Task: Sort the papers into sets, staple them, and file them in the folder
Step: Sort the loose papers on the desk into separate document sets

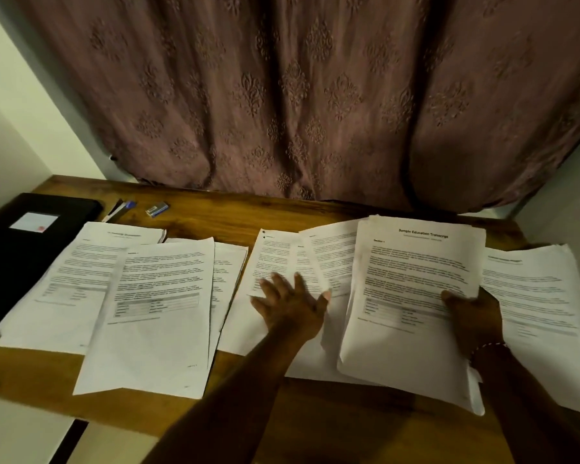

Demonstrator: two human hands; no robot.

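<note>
With your right hand (472, 313) pinching the Sample Education Transcript stack (416, 279), pin the centre pages (275, 259) flat under your spread left hand (292, 304).

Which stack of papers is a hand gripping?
The stack headed Sample Education Transcript, right of the middle. The right hand grips its right edge; the other papers lie flat on the table.

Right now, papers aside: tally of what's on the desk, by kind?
Folder: 1
Small box: 1
Pens: 2 (blurred, so the kind is not certain)
Total: 4, not counting the papers
</note>
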